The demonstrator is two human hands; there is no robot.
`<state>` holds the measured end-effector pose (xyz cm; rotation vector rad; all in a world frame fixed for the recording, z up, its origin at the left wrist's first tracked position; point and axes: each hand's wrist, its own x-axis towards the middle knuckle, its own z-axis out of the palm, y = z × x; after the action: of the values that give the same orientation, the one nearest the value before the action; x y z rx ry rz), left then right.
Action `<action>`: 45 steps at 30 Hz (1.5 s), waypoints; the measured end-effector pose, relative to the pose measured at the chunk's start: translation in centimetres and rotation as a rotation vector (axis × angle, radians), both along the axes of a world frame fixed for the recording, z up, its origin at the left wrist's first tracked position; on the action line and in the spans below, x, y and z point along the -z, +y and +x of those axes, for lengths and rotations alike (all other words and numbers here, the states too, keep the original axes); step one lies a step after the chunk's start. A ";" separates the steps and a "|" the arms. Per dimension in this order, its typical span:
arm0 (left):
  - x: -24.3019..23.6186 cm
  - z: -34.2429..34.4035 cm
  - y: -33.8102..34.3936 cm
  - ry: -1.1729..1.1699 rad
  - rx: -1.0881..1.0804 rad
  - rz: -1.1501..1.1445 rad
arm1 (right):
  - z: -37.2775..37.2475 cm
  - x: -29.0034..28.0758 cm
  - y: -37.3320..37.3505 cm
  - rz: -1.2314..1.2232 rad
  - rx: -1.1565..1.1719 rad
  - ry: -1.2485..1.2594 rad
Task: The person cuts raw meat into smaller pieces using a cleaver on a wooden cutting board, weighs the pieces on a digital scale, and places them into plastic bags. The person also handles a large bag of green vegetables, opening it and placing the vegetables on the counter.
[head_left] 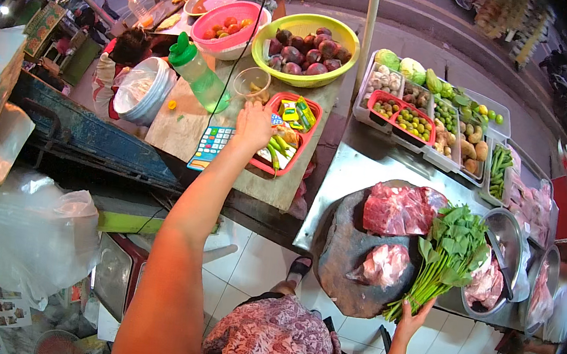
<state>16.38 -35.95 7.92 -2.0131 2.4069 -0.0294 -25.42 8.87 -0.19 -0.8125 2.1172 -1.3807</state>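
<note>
My right hand grips the stems of a bunch of leafy greens, holding it over the edge of a round wooden chopping block. On the block lie a large piece of red meat and a paler piece in clear plastic. My left arm stretches far forward. My left hand is at the left side of a red tray, just below a clear plastic tub. The tray holds green chillies and yellow-green packets. The fingers of my left hand point away and are mostly hidden.
A blue calculator and a green-capped bottle stand left of the tray. Behind are a yellow basin of red onions and a pink basin of tomatoes. Vegetable bins and metal bowls of meat line the right.
</note>
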 end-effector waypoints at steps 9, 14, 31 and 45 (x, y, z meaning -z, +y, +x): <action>-3.2 1.8 0.8 0.221 0.280 -0.197 | -1.2 -0.7 -0.6 0.108 0.005 -0.176; -4.5 3.9 2.3 0.263 0.435 -0.204 | -1.3 -0.8 -0.7 0.110 0.021 -0.227; -4.0 3.5 4.7 -0.201 0.408 0.030 | -0.7 0.6 -1.2 -0.176 -0.038 -0.148; -3.5 2.0 29.5 0.169 0.296 0.755 | -2.6 1.4 1.2 0.179 -0.246 0.322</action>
<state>18.36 -6.48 11.39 -1.3541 2.2637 0.9224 -28.02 10.11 -1.55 -1.2394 2.2429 -0.9698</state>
